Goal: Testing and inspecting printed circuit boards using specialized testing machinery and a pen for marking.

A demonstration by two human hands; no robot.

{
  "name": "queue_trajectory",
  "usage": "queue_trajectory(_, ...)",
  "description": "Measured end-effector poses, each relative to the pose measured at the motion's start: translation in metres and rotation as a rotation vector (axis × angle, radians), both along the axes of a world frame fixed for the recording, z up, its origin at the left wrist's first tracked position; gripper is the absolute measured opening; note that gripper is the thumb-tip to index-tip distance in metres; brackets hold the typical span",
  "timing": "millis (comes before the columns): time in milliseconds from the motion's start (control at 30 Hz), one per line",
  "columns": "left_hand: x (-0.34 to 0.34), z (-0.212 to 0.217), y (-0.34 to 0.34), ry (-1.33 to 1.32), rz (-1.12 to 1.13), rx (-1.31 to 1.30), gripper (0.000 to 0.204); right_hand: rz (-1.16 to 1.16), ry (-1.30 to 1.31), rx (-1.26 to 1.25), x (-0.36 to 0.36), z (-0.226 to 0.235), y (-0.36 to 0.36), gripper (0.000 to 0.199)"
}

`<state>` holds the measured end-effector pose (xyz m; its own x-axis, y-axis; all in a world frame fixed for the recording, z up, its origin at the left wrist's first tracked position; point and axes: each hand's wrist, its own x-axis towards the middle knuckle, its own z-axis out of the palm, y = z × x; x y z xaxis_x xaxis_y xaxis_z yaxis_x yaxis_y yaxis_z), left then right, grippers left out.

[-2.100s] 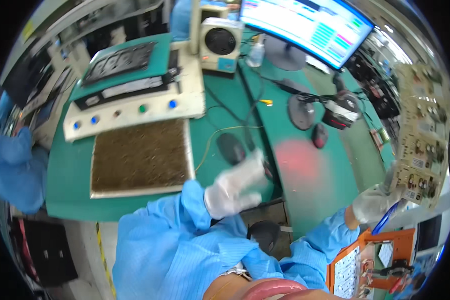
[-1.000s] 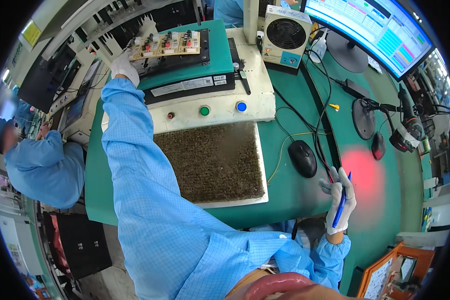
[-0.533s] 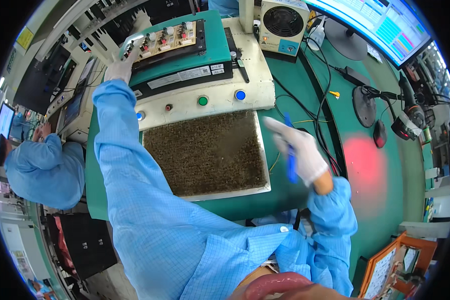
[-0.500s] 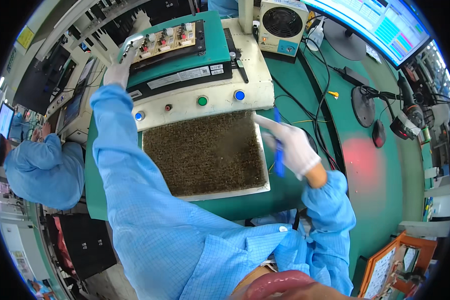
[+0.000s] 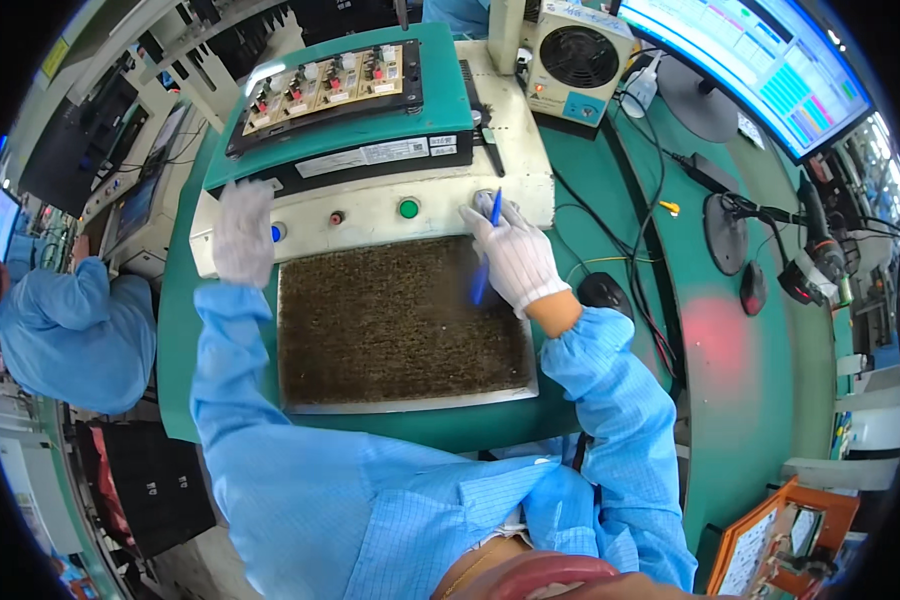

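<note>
My right hand (image 5: 515,250), in a white knit glove, grips a blue pen (image 5: 480,283) that crosses the palm. Its fingertips lie at the right-hand button of the cream machine base (image 5: 370,222) and cover most of it. My left hand (image 5: 243,235), gloved too and blurred, is beside the left blue button (image 5: 278,232); its finger pose is unclear. Between the hands are a red button (image 5: 337,217) and a green button (image 5: 408,208). On the green-topped fixture (image 5: 440,85) behind them lies a black tray (image 5: 411,93) bearing several small circuit boards (image 5: 335,82).
A dark, bristly mat (image 5: 400,330) in a pale frame lies before the base. To the right stand a fan unit (image 5: 575,60), a monitor (image 5: 760,70), cables, a black mouse (image 5: 605,291) and a handheld scanner (image 5: 818,235). A co-worker in blue (image 5: 75,335) sits at left.
My left hand has drawn back from the tray's left end to the front of the base. My right hand, with the pen, has moved left and up onto the right button.
</note>
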<state>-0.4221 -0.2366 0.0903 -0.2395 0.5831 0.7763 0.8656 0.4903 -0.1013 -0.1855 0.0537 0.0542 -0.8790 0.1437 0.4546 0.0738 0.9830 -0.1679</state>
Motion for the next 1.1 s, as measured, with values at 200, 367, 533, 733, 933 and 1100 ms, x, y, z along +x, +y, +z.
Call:
queue_trajectory(200,0.011,-0.076,-0.055,-0.31,0.165,-0.296,0.07,-0.035,-0.023,0.12,-0.002,0.002,-0.004,0.039)
queue_trajectory(367,0.015,-0.064,-0.05,-0.314,0.23,-0.313,0.07,0.027,-0.081,0.18,0.0,0.008,0.0,0.045)
queue_trajectory(533,-0.006,-0.085,-0.056,-0.203,0.154,-0.128,0.066,-0.026,-0.089,0.189,0.003,0.003,-0.005,0.049)
queue_trajectory(733,-0.016,-0.096,-0.056,-0.068,0.091,-0.088,0.06,-0.045,-0.178,0.15,0.002,0.01,-0.004,0.041)
queue_trajectory(933,-0.02,-0.091,-0.051,-0.039,0.084,-0.116,0.061,0.039,-0.203,0.107,0.002,0.013,0.007,0.038)
queue_trajectory(1100,-0.023,-0.094,-0.059,-0.042,0.079,-0.126,0.061,0.071,-0.068,0.154,-0.002,0.005,0.004,0.037)
